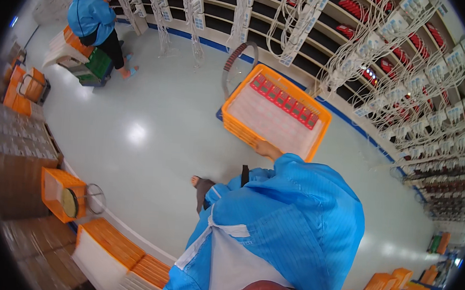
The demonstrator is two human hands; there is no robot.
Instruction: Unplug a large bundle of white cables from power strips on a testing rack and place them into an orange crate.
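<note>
My right hand (268, 148) reaches out from a blue sleeve and lies on the near rim of an orange crate (234, 124), fingers curled over the edge. The crate tops a stack on a trolley with a dark looped handle (241, 53). Inside it lies a white divided tray (269, 123), with a row of small red devices (285, 99) along the far side. My left hand is out of sight. My blue coat (291, 224) fills the lower middle, and one foot (200, 184) shows on the floor.
Curved shelving (390, 53) hung with white chargers, cables and red devices runs along the top right. Another person in a blue coat (90, 16) bends over crates at the upper left. Orange crates (62, 192) and cardboard boxes (16, 151) line the left and lower edges.
</note>
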